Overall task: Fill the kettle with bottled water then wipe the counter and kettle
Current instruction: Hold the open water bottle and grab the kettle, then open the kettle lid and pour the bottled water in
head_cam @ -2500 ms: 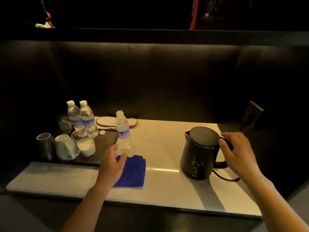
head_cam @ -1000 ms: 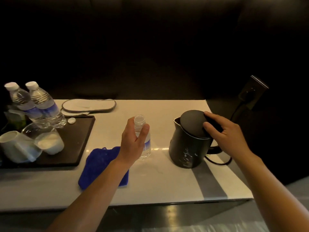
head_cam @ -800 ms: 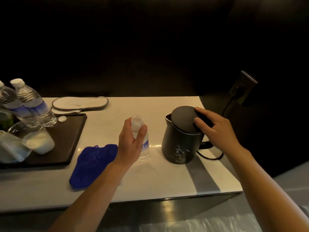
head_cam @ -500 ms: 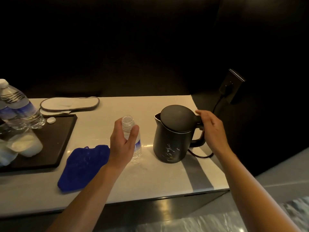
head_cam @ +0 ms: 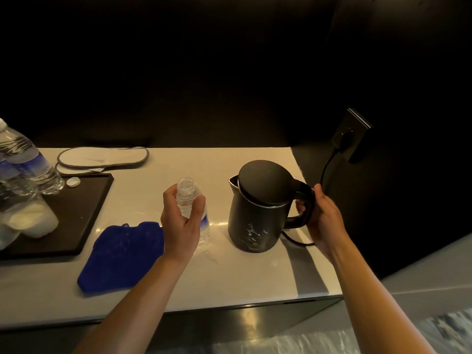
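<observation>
Dim scene, lit from above. Only the pale counter (head_cam: 255, 159) catches light; everything from 9 through 12 to 3 o'clock sinks into near black. A small glare streak lies on the counter just left of the kettle (head_cam: 258, 218), whose grey shadow falls toward 5 o'clock. Wide-angle bending shows at the edges, and the floor at 5 o'clock is smeared with blur.

White script marking on the black kettle (head_cam: 258, 221), too blurred to read, bottle labels illegible
</observation>
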Action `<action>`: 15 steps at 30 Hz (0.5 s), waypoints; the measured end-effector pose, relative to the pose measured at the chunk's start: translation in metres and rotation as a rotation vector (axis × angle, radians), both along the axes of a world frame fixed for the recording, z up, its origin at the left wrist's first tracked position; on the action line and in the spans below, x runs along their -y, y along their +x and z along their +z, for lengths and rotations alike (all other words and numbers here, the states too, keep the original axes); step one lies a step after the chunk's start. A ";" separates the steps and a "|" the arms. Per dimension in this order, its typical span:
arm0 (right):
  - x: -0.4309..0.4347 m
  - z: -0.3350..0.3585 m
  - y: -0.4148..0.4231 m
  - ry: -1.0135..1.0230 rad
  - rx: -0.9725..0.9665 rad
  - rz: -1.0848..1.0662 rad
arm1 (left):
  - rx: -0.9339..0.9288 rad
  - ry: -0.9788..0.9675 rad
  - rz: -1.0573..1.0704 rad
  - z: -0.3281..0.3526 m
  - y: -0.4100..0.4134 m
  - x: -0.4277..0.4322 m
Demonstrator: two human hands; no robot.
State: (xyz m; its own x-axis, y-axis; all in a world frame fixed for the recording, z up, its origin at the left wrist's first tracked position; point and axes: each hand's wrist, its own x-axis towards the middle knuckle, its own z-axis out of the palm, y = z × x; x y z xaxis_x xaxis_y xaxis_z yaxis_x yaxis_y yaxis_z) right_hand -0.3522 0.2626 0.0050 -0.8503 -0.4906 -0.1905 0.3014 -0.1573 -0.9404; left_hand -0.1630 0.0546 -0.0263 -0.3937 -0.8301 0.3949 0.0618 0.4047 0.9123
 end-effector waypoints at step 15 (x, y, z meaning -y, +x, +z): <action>0.016 0.045 0.002 0.389 -0.792 0.127 | -0.063 0.002 0.050 -0.011 -0.008 -0.004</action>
State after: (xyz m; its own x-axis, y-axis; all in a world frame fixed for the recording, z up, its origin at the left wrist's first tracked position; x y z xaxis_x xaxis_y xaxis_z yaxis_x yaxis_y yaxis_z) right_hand -0.3503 0.2462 0.0495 -0.7472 -0.6130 0.2569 -0.4659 0.2074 -0.8602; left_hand -0.1707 0.0585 -0.0372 -0.3261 -0.8489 0.4161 0.0991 0.4070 0.9080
